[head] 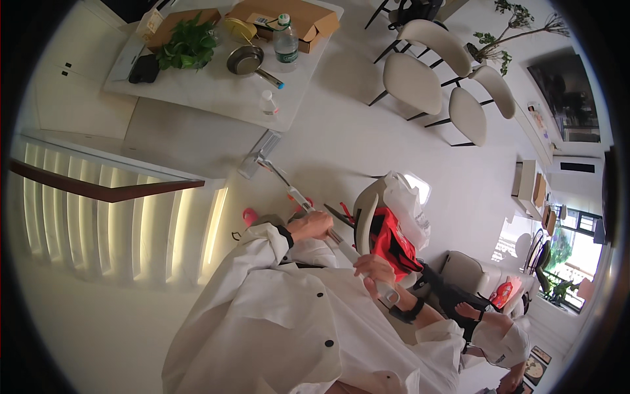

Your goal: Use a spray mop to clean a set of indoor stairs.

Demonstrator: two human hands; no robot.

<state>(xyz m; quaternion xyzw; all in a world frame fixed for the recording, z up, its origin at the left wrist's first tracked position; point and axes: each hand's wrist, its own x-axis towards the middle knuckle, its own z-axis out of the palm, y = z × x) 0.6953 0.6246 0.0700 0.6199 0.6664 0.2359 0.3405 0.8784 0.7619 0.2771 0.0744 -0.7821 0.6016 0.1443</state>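
A long-handled floor mop (pixel 348 251) runs diagonally down from my body to its flat, pale head (pixel 261 150), which rests on the floor beside the corner of the white table. My left hand (pixel 311 225) is closed around the middle of the shaft. Nearer the top end, by the hanging loop, my right hand (pixel 376 273) grips the white handle. Pink shoes (pixel 250 216) show below the left sleeve. A chair holding a red bag (pixel 393 244) and a white plastic bag (pixel 406 207) stands close to my right hand.
On the white table (pixel 197 93) are a saucepan (pixel 246 60), bottles, a green plant (pixel 187 44) and cardboard boxes. A stair railing (pixel 110 193) is at left. Beige chairs (pixel 412 82) stand at upper right. Another person (pixel 499 335) is at lower right by a sofa (pixel 462 271).
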